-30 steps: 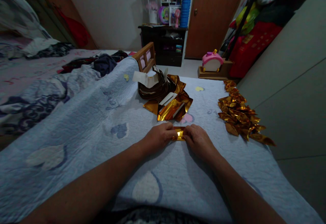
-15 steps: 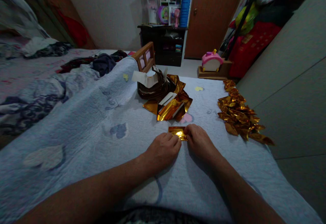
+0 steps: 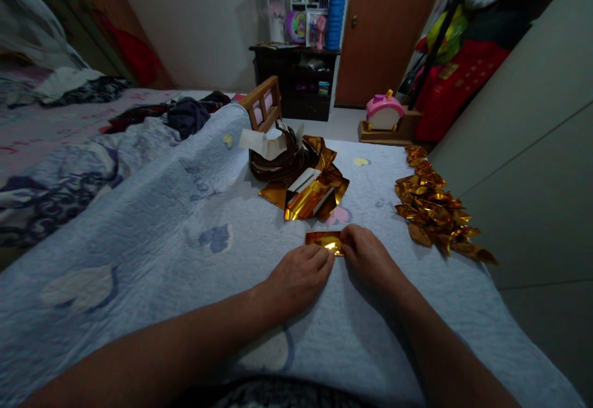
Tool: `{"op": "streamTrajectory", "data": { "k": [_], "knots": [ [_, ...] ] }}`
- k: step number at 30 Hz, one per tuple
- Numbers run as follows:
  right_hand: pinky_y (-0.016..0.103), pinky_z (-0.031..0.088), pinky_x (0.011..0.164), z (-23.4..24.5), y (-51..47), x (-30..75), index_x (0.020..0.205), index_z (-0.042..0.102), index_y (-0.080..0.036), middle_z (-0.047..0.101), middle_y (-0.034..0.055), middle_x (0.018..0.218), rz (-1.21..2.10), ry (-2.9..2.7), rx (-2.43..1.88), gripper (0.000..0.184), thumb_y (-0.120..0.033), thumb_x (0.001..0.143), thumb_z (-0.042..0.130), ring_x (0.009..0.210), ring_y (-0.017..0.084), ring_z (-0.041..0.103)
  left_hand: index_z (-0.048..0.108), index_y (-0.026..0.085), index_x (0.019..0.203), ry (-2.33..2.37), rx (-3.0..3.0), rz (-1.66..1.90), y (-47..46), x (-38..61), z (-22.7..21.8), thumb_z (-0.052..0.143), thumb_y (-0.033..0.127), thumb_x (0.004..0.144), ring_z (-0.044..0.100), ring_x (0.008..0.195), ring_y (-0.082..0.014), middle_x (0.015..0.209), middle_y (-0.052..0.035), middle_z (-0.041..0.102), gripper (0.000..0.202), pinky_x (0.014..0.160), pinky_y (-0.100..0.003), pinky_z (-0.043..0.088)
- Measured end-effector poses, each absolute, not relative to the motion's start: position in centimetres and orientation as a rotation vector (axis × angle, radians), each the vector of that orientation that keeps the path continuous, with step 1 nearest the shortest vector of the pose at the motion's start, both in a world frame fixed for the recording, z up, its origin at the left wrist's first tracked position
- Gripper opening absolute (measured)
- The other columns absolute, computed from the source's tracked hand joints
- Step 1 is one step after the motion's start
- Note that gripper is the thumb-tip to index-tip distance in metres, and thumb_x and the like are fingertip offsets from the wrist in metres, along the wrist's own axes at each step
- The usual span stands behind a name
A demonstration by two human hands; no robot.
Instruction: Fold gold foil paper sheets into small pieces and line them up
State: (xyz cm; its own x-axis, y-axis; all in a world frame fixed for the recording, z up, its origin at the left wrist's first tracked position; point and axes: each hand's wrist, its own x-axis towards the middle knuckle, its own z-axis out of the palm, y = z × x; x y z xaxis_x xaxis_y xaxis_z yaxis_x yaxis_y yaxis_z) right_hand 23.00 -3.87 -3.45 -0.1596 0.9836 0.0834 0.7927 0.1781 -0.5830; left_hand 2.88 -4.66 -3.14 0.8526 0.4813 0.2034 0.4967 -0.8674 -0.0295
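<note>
The right hand (image 3: 370,258) pinches a shiny, crinkled gold foil strip (image 3: 324,240) on the quilted bedspread (image 3: 162,229); the left hand (image 3: 299,275), fingers loosely bent, touches it.

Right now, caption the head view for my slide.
Left hand and right hand touch a gold foil sheet on the quilt; folded gold pieces lie to the right.

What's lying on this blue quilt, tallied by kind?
Single gold sheet: 1
Stack of loose gold sheets: 1
Heap of folded gold pieces: 1
Dark basket: 1
Total: 4
</note>
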Motion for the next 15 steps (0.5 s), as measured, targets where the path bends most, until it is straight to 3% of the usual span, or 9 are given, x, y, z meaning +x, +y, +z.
{"op": "streamTrajectory", "data": {
  "k": [9,15],
  "knots": [
    [0.027,0.043,0.065,-1.7,-4.7,22.5,0.085,0.059,-0.020,0.062,0.0014,0.077,0.629,-1.841,-1.266,0.011,-0.014,0.085,0.050,0.068,0.015,0.055,0.061,0.007,0.115,-0.815,-2.929,-0.303,-4.5,3.0,-3.3,0.050,0.012,0.098,0.060,0.085,-0.0234,0.093,-0.0075,0.066,0.021,0.073,-0.036,0.055],
    [0.034,0.044,0.078,-3.7,-4.4,21.1,0.090,0.058,-0.019,0.065,0.0072,0.088,0.551,-2.060,-1.374,0.014,-0.011,0.090,0.045,0.084,0.021,0.058,0.065,0.007,0.107,-0.817,-2.938,-0.303,-4.5,3.1,-3.2,0.050,0.009,0.096,0.061,0.084,-0.0232,0.092,-0.0085,0.066,0.019,0.073,-0.036,0.056]
  ]
}}
